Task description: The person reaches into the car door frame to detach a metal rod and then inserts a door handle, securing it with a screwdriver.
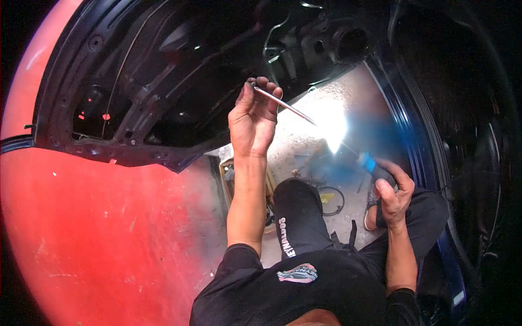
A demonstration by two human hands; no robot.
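Note:
A long screwdriver (285,105) slants between my hands, part of its shaft lost in the bright glare. My right hand (396,195) is closed around its blue and black handle (372,164). Raised in front of the dark inner panel (179,103), my left hand (253,120) has its palm toward me and its fingers curled. The shaft's far end lies at the left thumb and fingertips, which look pinched on it. Whether a small part also sits between those fingertips I cannot make out.
A red painted body panel (119,233) fills the left side. On the right runs a dark blue door-frame edge (408,114). Below, near my knees, a wooden box (227,176) and a looped black cable (342,202) lie on the floor. A strong light (333,122) glares in the middle.

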